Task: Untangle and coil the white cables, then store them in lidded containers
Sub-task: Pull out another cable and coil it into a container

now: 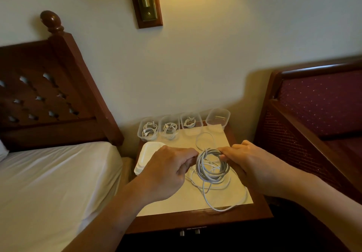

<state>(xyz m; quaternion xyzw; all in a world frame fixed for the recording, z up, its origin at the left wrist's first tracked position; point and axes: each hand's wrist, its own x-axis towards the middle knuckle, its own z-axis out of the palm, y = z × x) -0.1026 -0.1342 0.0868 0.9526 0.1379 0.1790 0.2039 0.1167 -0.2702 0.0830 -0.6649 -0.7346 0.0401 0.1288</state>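
Three tubs (161,128) at the far edge of the worktop (172,202) are filled with coiled cables (169,129), the fourth tub (217,123) looks empty, the lids (148,153) are not yet put on, and a half-wound white cable (211,166) is pinched over the middle by the left hand (172,170) and right hand (248,161).

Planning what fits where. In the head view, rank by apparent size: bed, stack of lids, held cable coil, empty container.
1. bed
2. stack of lids and cable coil: alike, lids partly hidden
3. empty container, though farthest from the camera
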